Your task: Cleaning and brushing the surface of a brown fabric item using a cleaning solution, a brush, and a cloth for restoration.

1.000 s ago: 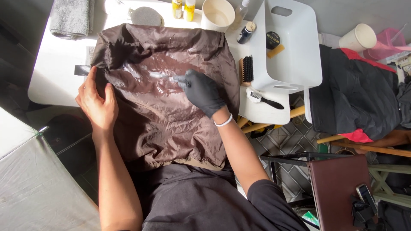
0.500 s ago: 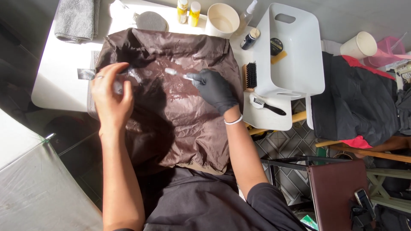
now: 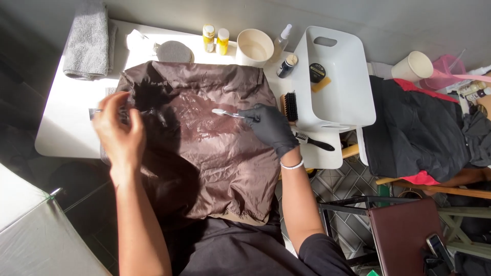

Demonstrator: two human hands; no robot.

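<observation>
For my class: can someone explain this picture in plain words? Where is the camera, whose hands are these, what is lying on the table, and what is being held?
There is no machine here. The camera sits on a person's head and looks down, so both arms reaching up from the bottom edge belong to that person.

A brown garment is spread over a white table. The right hand wears a black glove and has a small light-coloured brush in its grip, its head on the fabric. The bare left hand is raised over the garment's left edge; whether it holds anything cannot be told.

Along the far edge are a grey towel, two yellow bottles, a cream cup and a white tub. A dark bristle brush lies beside the tub.
</observation>
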